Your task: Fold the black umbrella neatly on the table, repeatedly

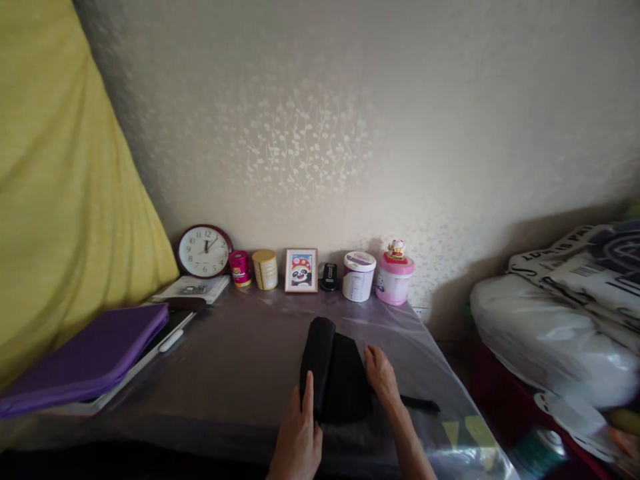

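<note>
A black cloth (340, 373) lies partly rolled on the plastic-covered table (235, 373), its roll along the left side and a thin strap sticking out to the right. My left hand (300, 437) rests at the near end of the roll, fingers together and pointing up along it. My right hand (383, 377) lies flat on the right edge of the cloth, fingers stretched out. Neither hand grips anything that I can see.
Along the wall stand a round clock (204, 251), a red tin (241, 268), a yellow tin (265, 269), a panda picture frame (301, 271), a white tub (359, 275) and a pink tub (395, 277). A purple case (90, 357) lies at left, bagged bedding (555, 333) at right.
</note>
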`<action>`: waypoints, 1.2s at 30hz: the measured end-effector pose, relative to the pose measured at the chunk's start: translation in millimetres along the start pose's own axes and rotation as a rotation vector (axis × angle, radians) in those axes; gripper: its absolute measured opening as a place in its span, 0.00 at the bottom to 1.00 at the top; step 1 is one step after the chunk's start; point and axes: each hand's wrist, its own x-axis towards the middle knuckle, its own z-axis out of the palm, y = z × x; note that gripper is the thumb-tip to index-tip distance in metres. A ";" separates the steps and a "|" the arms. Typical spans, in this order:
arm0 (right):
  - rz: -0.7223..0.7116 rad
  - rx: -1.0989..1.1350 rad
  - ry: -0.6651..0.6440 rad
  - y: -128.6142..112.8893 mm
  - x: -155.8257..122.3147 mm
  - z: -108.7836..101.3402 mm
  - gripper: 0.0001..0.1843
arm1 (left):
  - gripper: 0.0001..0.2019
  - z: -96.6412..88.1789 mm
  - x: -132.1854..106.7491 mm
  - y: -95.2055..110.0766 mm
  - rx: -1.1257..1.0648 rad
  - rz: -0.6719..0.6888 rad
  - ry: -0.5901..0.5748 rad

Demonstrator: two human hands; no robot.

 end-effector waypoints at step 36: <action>0.047 0.362 -0.114 -103.6 -38.1 -15.3 0.13 | 0.38 12.3 5.8 -0.1 -0.001 -0.066 0.028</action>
